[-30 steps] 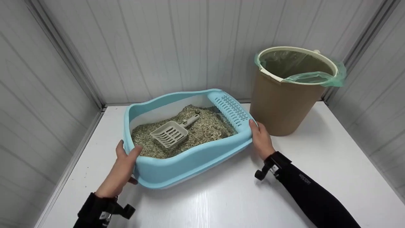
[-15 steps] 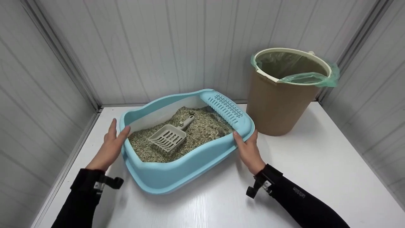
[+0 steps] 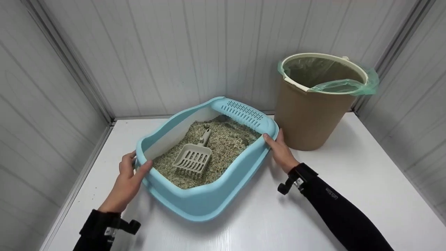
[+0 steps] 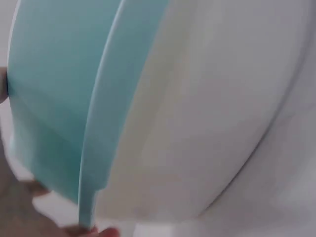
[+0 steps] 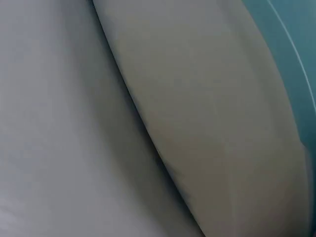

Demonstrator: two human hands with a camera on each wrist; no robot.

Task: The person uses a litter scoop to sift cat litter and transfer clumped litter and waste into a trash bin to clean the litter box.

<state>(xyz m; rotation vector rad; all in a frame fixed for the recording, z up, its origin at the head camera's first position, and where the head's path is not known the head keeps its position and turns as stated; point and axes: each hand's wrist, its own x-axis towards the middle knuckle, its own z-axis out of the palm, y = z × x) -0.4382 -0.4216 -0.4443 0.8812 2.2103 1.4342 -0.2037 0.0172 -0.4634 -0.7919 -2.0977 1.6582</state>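
Observation:
A light-blue and white cat litter box (image 3: 205,202) stands at an angle on the white table, its perforated ledge (image 3: 244,113) at the far right end. My left hand (image 3: 123,186) grips its left corner, thumb over the rim and fingers round the outside. At the right end my right hand (image 3: 283,155) holds the rim, thumb on top. A beige slotted litter scoop (image 3: 193,158) lies on the granular litter (image 3: 226,141) inside. The left wrist view has fingertips (image 4: 106,232) under the blue flange; the right wrist view shows the white lower wall (image 5: 207,123) close up.
A brown waste bin (image 3: 308,116) with a cream rim and green liner bag (image 3: 348,86) stands just behind the box's right end. Pale panel walls (image 3: 195,52) enclose the table (image 3: 352,167) at the back and both sides.
The litter box has turned counterclockwise as seen from above, its near end swinging right and toward me. My left hand opened along its side, then gripped the corner again; my right hand shifted along the rim.

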